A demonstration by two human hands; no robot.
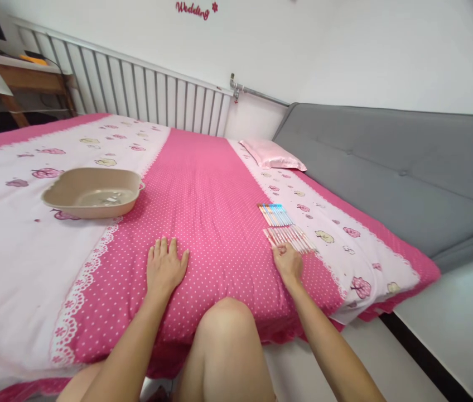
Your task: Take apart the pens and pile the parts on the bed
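Observation:
My left hand [165,264] lies flat on the pink dotted bedsheet [203,206], fingers stretched out and holding nothing. At the near left end of a row of slim pink-and-white pens [293,239], my right hand [289,262] has its fingers closed on the lower end of a pen. Its fingertips partly hide what they pinch. Just beyond that row lies a second row of blue-and-white pens [275,215] with brown-orange ends, set side by side.
On the left of the bed stands a beige plastic basin [90,209] with a few small pale items inside. A pink pillow [272,154] rests against the grey headboard [379,162]. Behind are a white railing [148,89] and a wooden desk [31,81].

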